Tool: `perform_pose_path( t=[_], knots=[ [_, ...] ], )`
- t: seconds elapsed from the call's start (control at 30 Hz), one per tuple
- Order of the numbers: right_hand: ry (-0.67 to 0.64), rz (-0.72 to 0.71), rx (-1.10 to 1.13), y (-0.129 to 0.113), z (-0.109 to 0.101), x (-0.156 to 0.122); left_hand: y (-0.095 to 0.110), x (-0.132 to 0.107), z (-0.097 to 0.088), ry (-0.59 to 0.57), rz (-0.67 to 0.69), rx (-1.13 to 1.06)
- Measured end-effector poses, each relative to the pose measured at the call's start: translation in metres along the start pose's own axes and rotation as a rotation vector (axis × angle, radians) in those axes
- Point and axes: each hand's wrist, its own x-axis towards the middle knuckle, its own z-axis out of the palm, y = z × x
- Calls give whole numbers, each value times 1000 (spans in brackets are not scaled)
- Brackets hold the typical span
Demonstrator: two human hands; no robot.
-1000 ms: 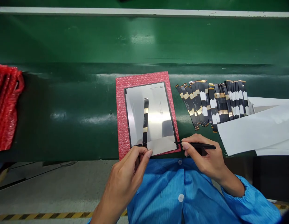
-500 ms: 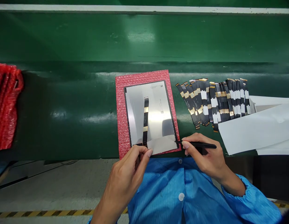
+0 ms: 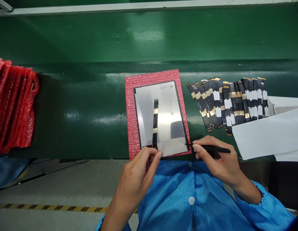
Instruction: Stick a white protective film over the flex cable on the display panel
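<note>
Steadying the film (image 3: 174,146) calls for a light touch: it lies between the left hand (image 3: 138,170), pinching one end, and the right hand (image 3: 217,162), gripping a tool (image 3: 218,149), tip at the other. Gentle pressure should spare the panel (image 3: 167,122) just ahead of both.

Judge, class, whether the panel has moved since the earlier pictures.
No, not visibly: the panel keeps the same gap to the strips on the bench. All three shifted right in view together, suggesting camera movement.
</note>
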Motion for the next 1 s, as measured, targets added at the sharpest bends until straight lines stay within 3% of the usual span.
perform_pose_path(
  t=[0.4,1.0],
  knots=[
    [4,-40,-19,-3,-1,2,-2,-1,0,-12,30,26],
    [24,11,0,-5,-1,2,1,0,1,-3,53,49]
  ],
)
